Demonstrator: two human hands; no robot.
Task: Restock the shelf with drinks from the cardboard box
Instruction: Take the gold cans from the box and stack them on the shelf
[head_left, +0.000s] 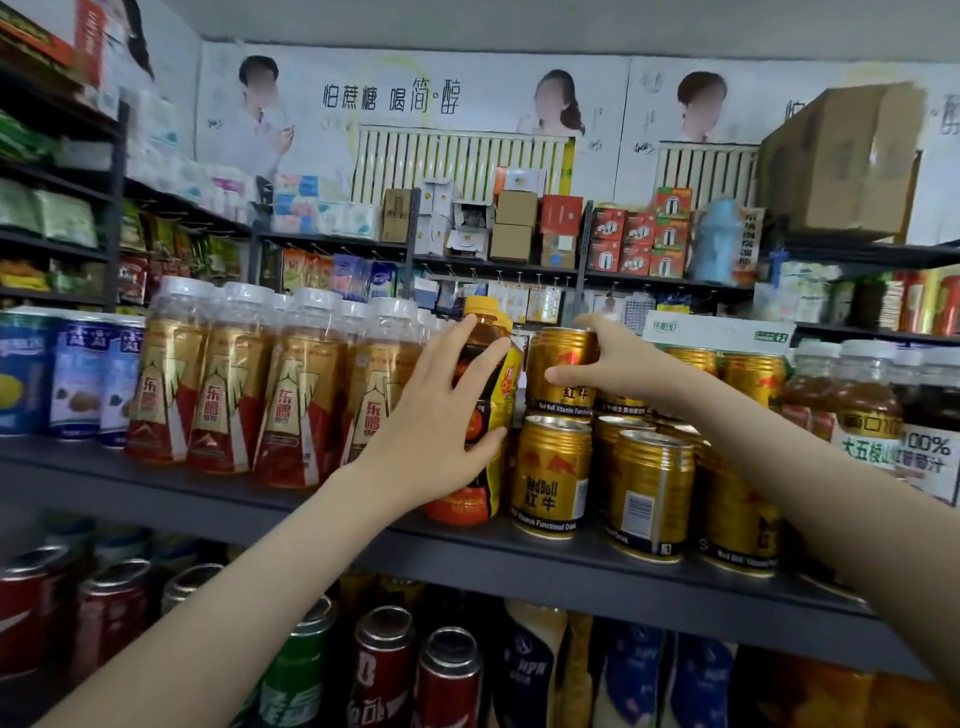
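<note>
both arms raised, left hand and right hand gripping

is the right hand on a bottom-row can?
No, the right hand grips a gold can stacked on the top row, above the cans standing on the shelf.

Two bare forearms enter from lower frame edges, one from lower left, one from right. No sleeve visible on either; both uncovered from frame edge to wrist. Left hand bare: no glove, ring, watch or band seen. Right hand likewise bare. Fingers slender; nails not clearly visible. Wide-angle lens stretches forearms near frame edges.
</note>
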